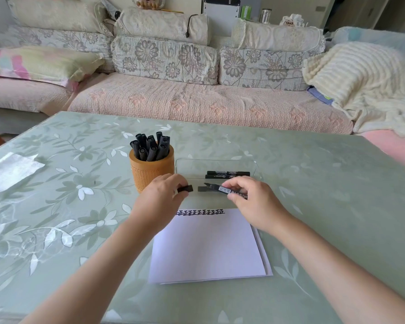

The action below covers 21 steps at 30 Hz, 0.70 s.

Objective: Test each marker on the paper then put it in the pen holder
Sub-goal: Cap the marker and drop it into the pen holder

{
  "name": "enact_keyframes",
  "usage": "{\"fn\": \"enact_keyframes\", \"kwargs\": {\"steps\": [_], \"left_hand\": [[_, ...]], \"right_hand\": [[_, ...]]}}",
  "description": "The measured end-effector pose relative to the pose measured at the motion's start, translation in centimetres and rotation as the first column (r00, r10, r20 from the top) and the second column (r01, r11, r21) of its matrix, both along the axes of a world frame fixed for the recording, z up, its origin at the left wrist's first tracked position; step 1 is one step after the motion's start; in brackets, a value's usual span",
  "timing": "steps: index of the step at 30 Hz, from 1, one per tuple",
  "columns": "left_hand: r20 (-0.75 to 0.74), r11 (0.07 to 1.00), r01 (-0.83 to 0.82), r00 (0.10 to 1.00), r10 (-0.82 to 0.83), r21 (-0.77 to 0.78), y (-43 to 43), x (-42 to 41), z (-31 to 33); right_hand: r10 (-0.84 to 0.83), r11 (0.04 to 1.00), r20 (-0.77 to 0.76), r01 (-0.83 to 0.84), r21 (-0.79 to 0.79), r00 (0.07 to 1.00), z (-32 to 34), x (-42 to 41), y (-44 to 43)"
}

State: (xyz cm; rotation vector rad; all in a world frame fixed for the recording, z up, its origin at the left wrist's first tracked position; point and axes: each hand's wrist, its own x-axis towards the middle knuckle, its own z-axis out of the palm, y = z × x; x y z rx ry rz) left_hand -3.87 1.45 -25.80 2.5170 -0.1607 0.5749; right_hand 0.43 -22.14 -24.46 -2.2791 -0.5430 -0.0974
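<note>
Fingers (171, 181) of the left hand (161, 197) pinch a cap (187, 188); the right hand (250, 202) grips the uncapped marker (214, 188).

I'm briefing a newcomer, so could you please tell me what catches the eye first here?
At mid-table the left hand pinches a black cap, just apart from the uncapped marker in the right hand. Behind stands an orange pen holder packed with black markers; nearer lies paper with a row of black marks.

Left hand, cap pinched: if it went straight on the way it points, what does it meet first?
Likely the tip end of the marker in the right hand: the left hand aims the cap rightward at it across a small gap. Depth is unclear from one view.
</note>
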Motion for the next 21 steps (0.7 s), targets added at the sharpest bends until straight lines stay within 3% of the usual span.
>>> {"fn": "enact_keyframes", "kwargs": {"steps": [10,16,21], "left_hand": [[0.057,0.996,0.079,0.995,-0.081,0.033,-1.0,-0.8,0.0],[0.007,0.980,0.193,0.981,-0.194,0.037,-1.1,-0.9,0.1],[-0.046,0.979,0.202,0.978,-0.202,0.012,-0.6,-1.0,0.3]], "right_hand": [[0.062,0.992,0.061,-0.055,-0.110,0.996,0.1,-0.1,0.4],[0.152,0.985,-0.004,-0.151,-0.088,0.988,0.1,-0.5,1.1],[0.132,0.985,0.032,-0.127,-0.114,0.991,0.4,-0.9,1.8]]}}
